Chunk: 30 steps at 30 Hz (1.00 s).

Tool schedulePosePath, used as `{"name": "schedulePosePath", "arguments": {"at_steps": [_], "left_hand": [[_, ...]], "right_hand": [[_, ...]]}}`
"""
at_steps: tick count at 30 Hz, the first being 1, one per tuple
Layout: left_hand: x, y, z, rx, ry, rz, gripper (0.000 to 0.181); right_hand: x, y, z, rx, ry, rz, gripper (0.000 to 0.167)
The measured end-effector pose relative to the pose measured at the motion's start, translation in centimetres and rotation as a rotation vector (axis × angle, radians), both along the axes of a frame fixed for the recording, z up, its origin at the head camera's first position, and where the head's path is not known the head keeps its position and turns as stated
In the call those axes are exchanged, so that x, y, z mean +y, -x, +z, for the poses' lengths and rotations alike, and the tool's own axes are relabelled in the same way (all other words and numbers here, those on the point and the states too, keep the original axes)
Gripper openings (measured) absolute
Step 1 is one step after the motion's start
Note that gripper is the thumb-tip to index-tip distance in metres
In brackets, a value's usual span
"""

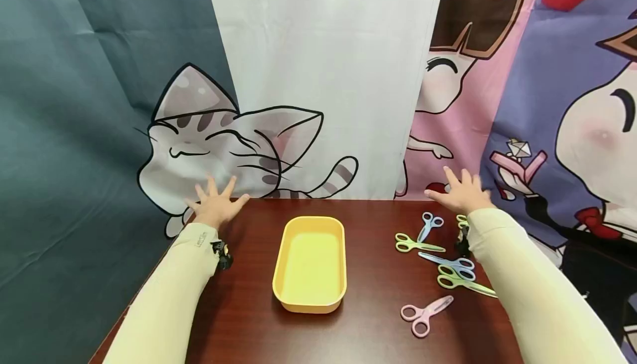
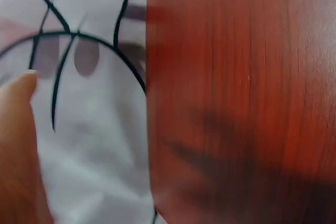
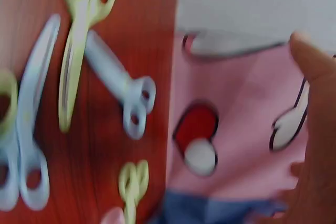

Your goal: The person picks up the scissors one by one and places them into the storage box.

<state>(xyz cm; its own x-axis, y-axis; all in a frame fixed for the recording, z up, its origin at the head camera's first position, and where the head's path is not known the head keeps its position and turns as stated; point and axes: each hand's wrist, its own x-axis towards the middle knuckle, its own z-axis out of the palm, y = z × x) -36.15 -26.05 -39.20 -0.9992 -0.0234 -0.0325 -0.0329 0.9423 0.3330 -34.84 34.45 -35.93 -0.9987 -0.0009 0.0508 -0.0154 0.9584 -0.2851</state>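
My left hand (image 1: pixel 215 206) is held with fingers spread over the far left edge of the table, holding nothing. In the left wrist view only its thumb side (image 2: pixel 18 129) shows. On the right, my other hand (image 1: pixel 463 193) also spreads its fingers, holding nothing, near the far edge. Several scissors lie below it: blue scissors (image 1: pixel 429 225), green scissors (image 1: pixel 417 244), larger blue scissors (image 1: pixel 450 263), another green pair (image 1: pixel 463 281) and pink scissors (image 1: pixel 429 314). A further green pair (image 1: pixel 461 220) is partly hidden by my right wrist. Between the hands stands a yellow tray (image 1: pixel 309 307) with nothing in it.
The dark red-brown wooden table (image 1: pixel 368 333) ends at a printed curtain (image 1: pixel 318 48) hanging behind it. Dark wrist cameras sit on both forearms, the left camera (image 1: pixel 223 254) above the tabletop. The right sleeve (image 1: pixel 537 286) passes over part of the scissors group.
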Motion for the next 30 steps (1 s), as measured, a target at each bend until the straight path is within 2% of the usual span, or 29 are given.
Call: {"name": "schedulePosePath", "arguments": {"at_steps": [1,3,5,7,8,9,12,15,20,25,27,30], "left_hand": [[0.3,0.0,0.0,-0.039,-0.053,-0.029,0.092],[1.4,-0.2,-0.4,-0.167,-0.234,-0.081,0.090],[2.8,-0.4,-0.9,-0.306,-0.417,-0.120,0.089],[4.5,-0.6,-1.7,-0.442,-0.567,-0.120,0.086],[5.4,-0.8,-2.1,-0.511,-0.622,-0.098,0.083],[6.2,-0.9,-2.5,-0.556,-0.641,-0.088,0.078],[8.2,-1.3,-3.5,-0.661,-0.690,-0.047,0.058],[9.4,-1.4,-4.0,-0.689,-0.726,-0.021,0.037],[9.8,-1.5,-4.1,-0.686,-0.753,-0.042,0.025],[9.4,-1.7,-4.7,-0.696,-0.787,-0.064,0.011],[9.2,-1.7,-5.0,-0.685,-0.803,-0.059,0.006],[8.9,-2.0,-5.6,-0.680,-0.821,-0.056,0.005]], "right_hand": [[-0.6,0.2,-0.2,-0.012,0.047,0.008,0.103],[-2.2,0.6,-1.0,-0.069,0.207,0.012,0.093],[-4.4,0.8,-1.9,-0.173,0.415,0.002,0.084],[-6.9,0.7,-3.1,-0.293,0.615,-0.005,0.078],[-8.3,0.6,-3.8,-0.352,0.710,-0.011,0.075],[-9.6,0.4,-4.5,-0.406,0.783,-0.010,0.075],[-13.4,-0.4,-6.9,-0.514,0.909,0.021,0.069],[-16.3,-1.1,-8.7,-0.577,0.967,0.064,0.064],[-18.6,-1.8,-10.7,-0.635,1.038,0.101,0.042],[-19.6,-2.0,-11.4,-0.643,1.131,0.113,0.019],[-20.0,-2.2,-11.5,-0.627,1.130,0.143,0.014],[-20.5,-2.5,-11.5,-0.603,1.121,0.147,0.010]]}}
